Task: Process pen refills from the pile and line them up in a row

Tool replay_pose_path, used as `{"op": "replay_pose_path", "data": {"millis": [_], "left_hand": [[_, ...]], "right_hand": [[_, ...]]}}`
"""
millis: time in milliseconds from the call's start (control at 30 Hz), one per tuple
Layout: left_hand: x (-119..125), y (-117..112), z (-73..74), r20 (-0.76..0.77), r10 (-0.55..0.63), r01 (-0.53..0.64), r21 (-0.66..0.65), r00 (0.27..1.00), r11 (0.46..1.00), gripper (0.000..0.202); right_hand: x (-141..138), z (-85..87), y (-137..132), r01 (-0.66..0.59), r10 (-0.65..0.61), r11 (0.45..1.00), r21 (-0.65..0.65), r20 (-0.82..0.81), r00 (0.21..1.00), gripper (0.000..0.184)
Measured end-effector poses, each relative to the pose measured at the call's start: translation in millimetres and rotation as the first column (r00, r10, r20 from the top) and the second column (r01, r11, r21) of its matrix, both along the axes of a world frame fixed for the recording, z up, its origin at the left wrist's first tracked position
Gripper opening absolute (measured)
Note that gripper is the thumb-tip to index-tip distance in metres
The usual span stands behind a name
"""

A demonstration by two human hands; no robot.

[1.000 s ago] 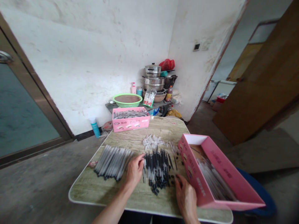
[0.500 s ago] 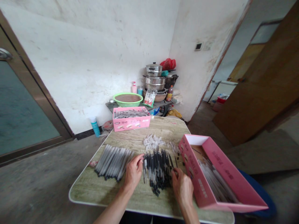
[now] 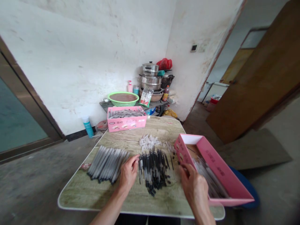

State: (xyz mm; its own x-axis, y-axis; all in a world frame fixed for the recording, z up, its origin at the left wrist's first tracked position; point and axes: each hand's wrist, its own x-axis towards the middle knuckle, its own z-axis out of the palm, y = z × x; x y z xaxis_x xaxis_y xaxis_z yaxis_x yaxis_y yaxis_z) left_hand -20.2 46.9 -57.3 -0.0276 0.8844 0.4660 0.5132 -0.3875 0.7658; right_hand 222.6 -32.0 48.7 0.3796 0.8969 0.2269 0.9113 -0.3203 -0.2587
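In the head view, my left hand (image 3: 128, 171) rests between a row of frosted pen barrels (image 3: 106, 164) and a pile of black pen refills (image 3: 153, 168). Its thumb and forefinger are pinched together at the pile's left edge; anything between them is too small to make out. My right hand (image 3: 194, 184) is right of the pile, beside the near pink box (image 3: 215, 162). Its fingers are curled, and what they hold, if anything, is hidden. Small black pieces (image 3: 151, 190) lie at the pile's near end. Small whitish plastic pieces (image 3: 148, 141) are heaped behind it.
A second pink box (image 3: 126, 123) full of greyish pen parts stands at the table's far left. Behind it are a green basin (image 3: 123, 99) and stacked steel pots (image 3: 150, 78). A blue spray can (image 3: 88, 127) stands on the floor, left of the wooden-topped table (image 3: 98, 197).
My right hand has moved right, away from the refill pile and towards the near pink box. My left hand stays at the pile's left edge. The whole view has shifted slightly.
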Motion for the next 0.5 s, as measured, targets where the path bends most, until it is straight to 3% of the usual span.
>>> {"op": "replay_pose_path", "data": {"millis": [100, 167, 333, 500], "left_hand": [[-0.3, -1.3, 1.6, -0.015, -0.003, 0.002, -0.014, 1.0, 1.0, 0.029], [-0.4, -2.0, 2.3, -0.027, 0.002, -0.002, -0.019, 1.0, 1.0, 0.029], [0.2, -1.2, 1.5, -0.022, 0.004, -0.004, -0.006, 1.0, 1.0, 0.028], [2.1, -1.8, 3.4, 0.001, 0.006, -0.006, -0.016, 1.0, 1.0, 0.028]], "right_hand": [[41.1, 21.9, 0.7, 0.09, -0.092, 0.995, 0.032, 0.055, 0.994, 0.031], [73.5, 23.1, 5.8, 0.107, -0.102, 0.993, -0.041, 0.11, 0.989, 0.032], [124.9, -2.9, 18.1, -0.051, 0.126, 0.923, -0.382, 0.174, 0.977, 0.018], [124.3, -19.0, 18.3, -0.196, 0.265, 0.885, -0.421, 0.11, 0.958, 0.01]]}}
